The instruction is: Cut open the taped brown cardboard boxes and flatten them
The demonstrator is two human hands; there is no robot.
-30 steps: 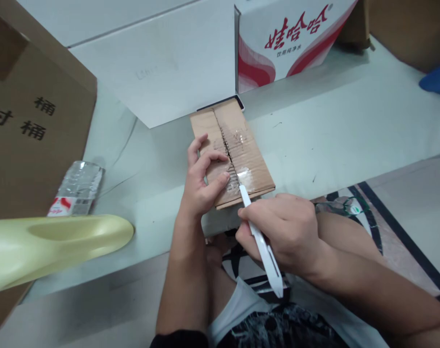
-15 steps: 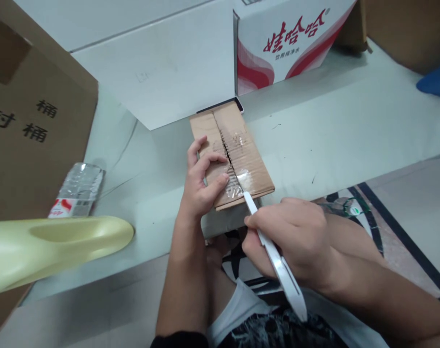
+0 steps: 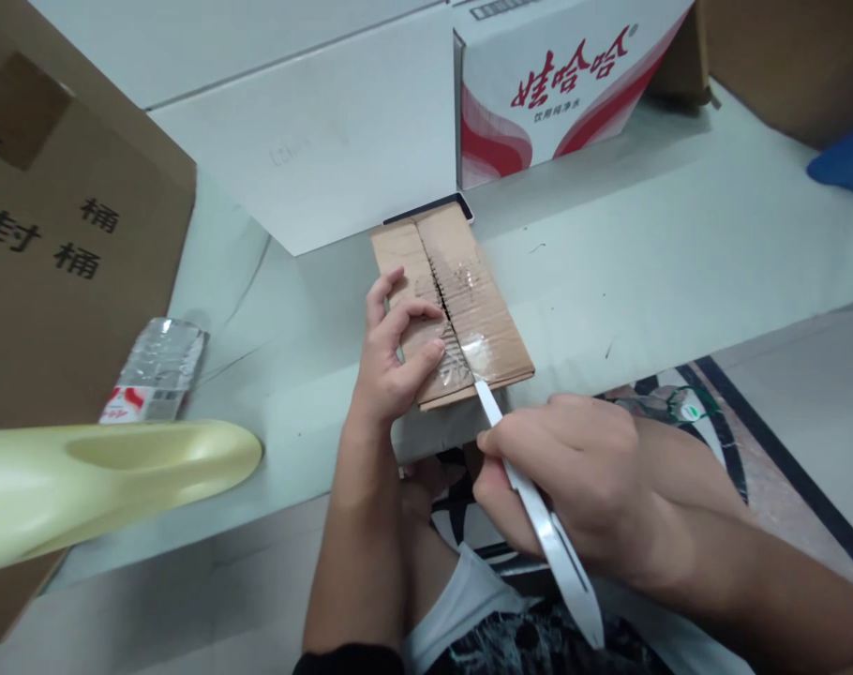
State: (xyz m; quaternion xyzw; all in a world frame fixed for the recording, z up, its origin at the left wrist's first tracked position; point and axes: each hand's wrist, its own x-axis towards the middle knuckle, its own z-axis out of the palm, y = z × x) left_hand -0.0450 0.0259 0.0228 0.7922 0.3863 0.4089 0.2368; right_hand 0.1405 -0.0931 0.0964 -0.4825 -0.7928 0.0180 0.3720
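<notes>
A flat brown cardboard box [image 3: 493, 319] lies near the table's front edge, with clear tape over its top. A ragged slit runs along its middle seam. My left hand [image 3: 396, 361] rests on the left half of the box, fingers curved and spread, the thumb beside the seam. In my right hand [image 3: 567, 464] is a white utility knife [image 3: 571, 581], held between thumb and fingers. Its tip meets the seam at the box's near edge; whether it is inside the slit I cannot tell.
Behind the box stand a large white panel [image 3: 328, 150] and a white-and-red water carton [image 3: 560, 103]. A tall brown carton [image 3: 75, 309], a plastic-wrapped bottle [image 3: 156, 370] and a pale yellow curved object [image 3: 138, 469] are on the left. Something blue [image 3: 848, 159] shows at the far right.
The view has shifted slightly. The knife's rear end sits a little lower, while its tip stays at the box's near edge. My left hand keeps its place on the box.
</notes>
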